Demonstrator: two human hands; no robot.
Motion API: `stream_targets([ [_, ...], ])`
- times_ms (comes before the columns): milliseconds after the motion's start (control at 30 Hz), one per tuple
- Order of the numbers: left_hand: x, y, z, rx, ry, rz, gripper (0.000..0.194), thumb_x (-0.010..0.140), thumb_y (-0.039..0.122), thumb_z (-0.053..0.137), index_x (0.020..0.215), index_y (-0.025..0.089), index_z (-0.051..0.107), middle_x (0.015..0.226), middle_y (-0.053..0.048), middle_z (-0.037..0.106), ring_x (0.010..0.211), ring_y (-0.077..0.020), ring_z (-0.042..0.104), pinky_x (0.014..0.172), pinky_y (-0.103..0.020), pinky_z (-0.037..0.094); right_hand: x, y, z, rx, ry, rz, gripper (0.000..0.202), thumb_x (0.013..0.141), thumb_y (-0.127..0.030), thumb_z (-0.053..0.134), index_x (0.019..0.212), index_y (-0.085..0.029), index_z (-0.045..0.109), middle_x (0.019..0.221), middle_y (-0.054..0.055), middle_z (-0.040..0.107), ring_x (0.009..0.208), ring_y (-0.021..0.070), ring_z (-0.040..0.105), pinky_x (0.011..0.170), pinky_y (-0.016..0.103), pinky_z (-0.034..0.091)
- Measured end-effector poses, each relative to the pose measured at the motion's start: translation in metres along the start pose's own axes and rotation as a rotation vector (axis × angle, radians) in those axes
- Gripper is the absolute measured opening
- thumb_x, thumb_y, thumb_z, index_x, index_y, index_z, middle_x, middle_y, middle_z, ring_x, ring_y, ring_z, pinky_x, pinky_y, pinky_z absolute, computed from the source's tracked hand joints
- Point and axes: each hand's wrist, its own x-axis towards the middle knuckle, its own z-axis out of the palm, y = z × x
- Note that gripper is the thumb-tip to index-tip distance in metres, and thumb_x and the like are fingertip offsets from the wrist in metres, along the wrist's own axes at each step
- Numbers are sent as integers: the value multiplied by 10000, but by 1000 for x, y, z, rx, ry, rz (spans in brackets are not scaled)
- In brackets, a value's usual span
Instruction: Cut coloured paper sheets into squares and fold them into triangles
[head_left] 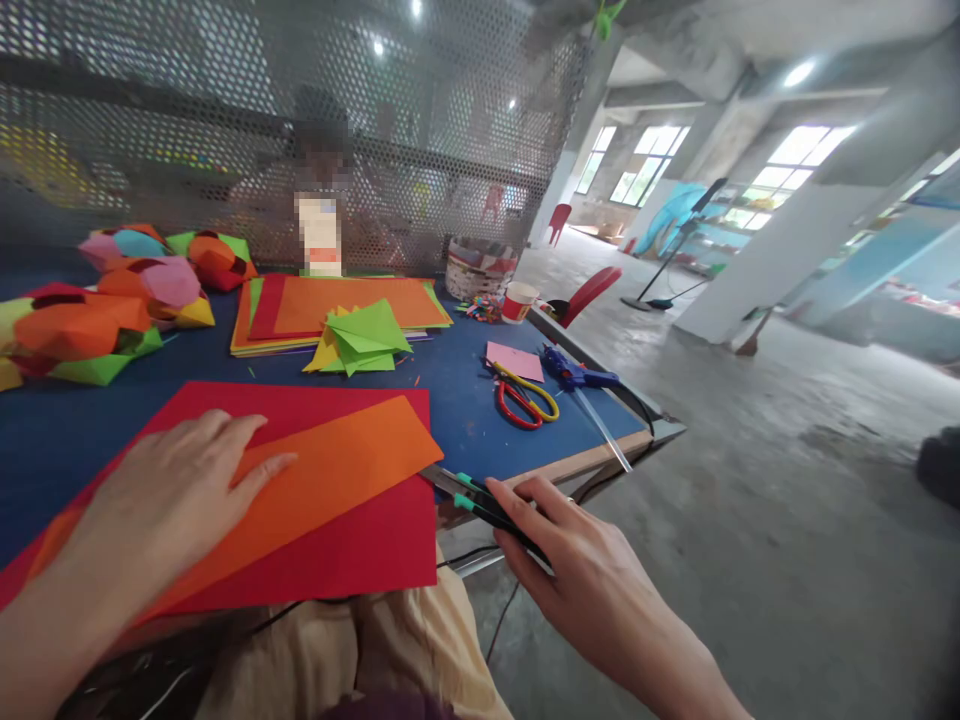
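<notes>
A counter (465, 435) with a dark blue top and a pale wooden edge stands against a grey perforated metal screen (427, 170). To the right spreads a room with a bare grey concrete floor (765, 500), bright windows and a red plastic chair (596, 293) just beyond the counter.

The left hand (180, 475) lies flat and open, fingers loosely spread, pressing on a long orange paper strip (322, 480). The strip lies slantwise over a large red paper sheet (367, 550) at the near side of the counter. The right hand (562, 540) is closed around a black-and-green utility knife (487, 505); its metal blade meets the strip's right end, though whether the tip passes underneath cannot be told.

Behind the red sheet, bright green paper pieces (371, 340) rest against a stack of coloured paper sheets (337, 300). Multicoloured folded paper shapes (82, 325) crowd the far left. Towards the right edge are scissors with red and yellow handles (527, 398) and a blue glue gun (577, 372).
</notes>
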Motion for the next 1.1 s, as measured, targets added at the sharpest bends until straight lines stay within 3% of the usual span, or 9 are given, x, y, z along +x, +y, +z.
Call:
stream_targets([
  [100, -4, 15, 2, 36, 9, 66, 759, 984, 534, 195, 1355, 22, 614, 1213, -273, 676, 1092, -459, 659, 931, -630, 498, 2, 0, -1, -7, -8, -2, 378, 1031, -224, 491, 1390, -175, 597, 1192, 128, 689, 895, 222, 761, 716, 348, 663],
  [167, -4, 28, 12, 0, -2, 167, 693, 1024, 543, 172, 1474, 176, 551, 1443, -164, 610, 1263, -394, 609, 1061, -608, 447, 2, -1, -1, -1, -16, 3, 379, 1038, -229, 485, 1398, -183, 592, 1203, 128, 688, 900, 219, 761, 716, 344, 663],
  [233, -3, 40, 25, -96, -74, 321, 601, 1052, 570, 159, 1545, 375, 442, 1622, -23, 454, 1477, -357, 435, 1184, -669, 293, 3, -1, -2, 7, -24, 10, 374, 1042, -234, 481, 1396, -187, 593, 1206, 128, 687, 900, 217, 761, 715, 345, 663],
  [300, 0, 47, 37, -182, -158, 408, 539, 1059, 608, 157, 1556, 501, 335, 1660, 59, 376, 1553, -333, 316, 1203, -708, 224, 3, -1, -2, 11, -35, 12, 372, 1044, -241, 482, 1395, -187, 594, 1202, 128, 687, 902, 220, 759, 722, 357, 664],
  [367, 2, 50, 42, -237, -228, 424, 514, 1056, 636, 170, 1546, 547, 295, 1659, 87, 362, 1571, -328, 274, 1204, -734, 187, 3, 0, -1, 15, -42, 8, 374, 1044, -241, 485, 1398, -187, 592, 1200, 129, 685, 906, 221, 757, 729, 366, 664],
  [567, 1, 50, 33, -317, -285, 393, 509, 1060, 622, 241, 1541, 493, 350, 1650, 54, 385, 1581, -309, 249, 1248, -699, 111, 2, 3, -2, 22, -55, 5, 379, 1048, -225, 470, 1407, -203, 588, 1196, 120, 682, 888, 201, 752, 725, 337, 658],
  [1100, -1, 55, 24, -271, -301, 382, 490, 1086, 544, 223, 1569, 496, 295, 1658, 73, 333, 1582, -311, 241, 1235, -724, 162, 1, 0, -4, 35, -87, -16, 387, 1057, -232, 457, 1425, -199, 572, 1217, 127, 675, 887, 212, 752, 747, 369, 661],
])
